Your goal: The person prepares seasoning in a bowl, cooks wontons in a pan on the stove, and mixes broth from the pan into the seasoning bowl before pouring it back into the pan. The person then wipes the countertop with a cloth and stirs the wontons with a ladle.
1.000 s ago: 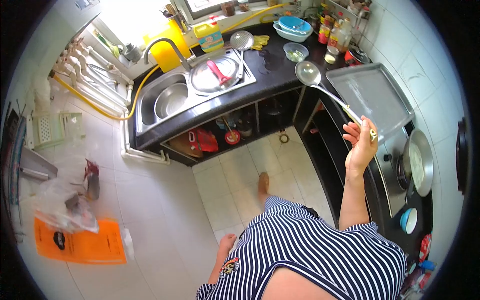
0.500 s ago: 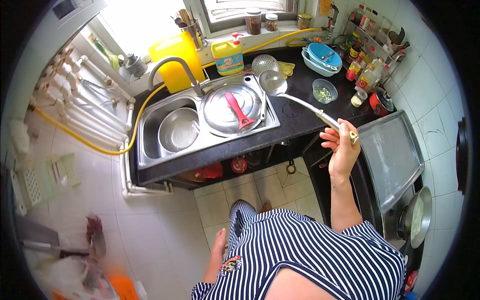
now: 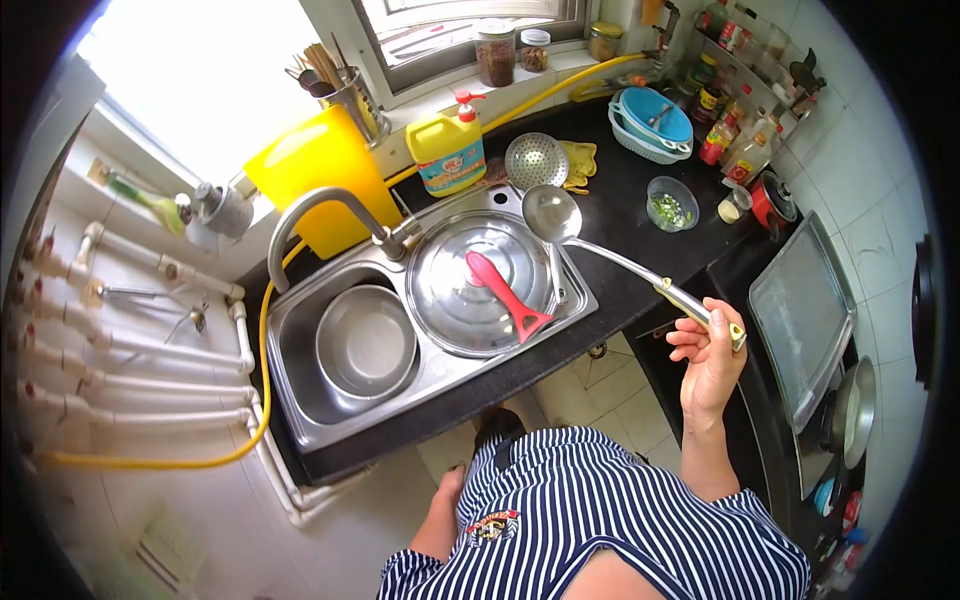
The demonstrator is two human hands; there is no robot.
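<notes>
My right hand (image 3: 712,362) is closed around the handle of a metal ladle (image 3: 552,214), its fingers pinching near the handle's end. The ladle's bowl is held out over the sink's right edge, in front of a perforated skimmer (image 3: 537,160) on the counter. Down beside my striped shirt hangs my left hand (image 3: 452,486), small in view with its fingers mostly hidden. A round metal lid (image 3: 450,285) covers the right basin of the sink (image 3: 350,440). On that lid lies a red peeler-like tool (image 3: 505,297). In the left basin sits a metal bowl (image 3: 368,340).
A yellow detergent bottle (image 3: 447,150) and a yellow board (image 3: 325,180) stand behind the sink. A bowl of chopped greens (image 3: 671,206), blue and white baskets (image 3: 652,120) and several sauce bottles are on the counter. A metal tray (image 3: 805,310) and a pan (image 3: 858,415) are at right.
The view has shifted closer to the sink, which now looks larger. My right hand still holds the ladle out. The items on the lower-left floor have mostly gone out of view.
</notes>
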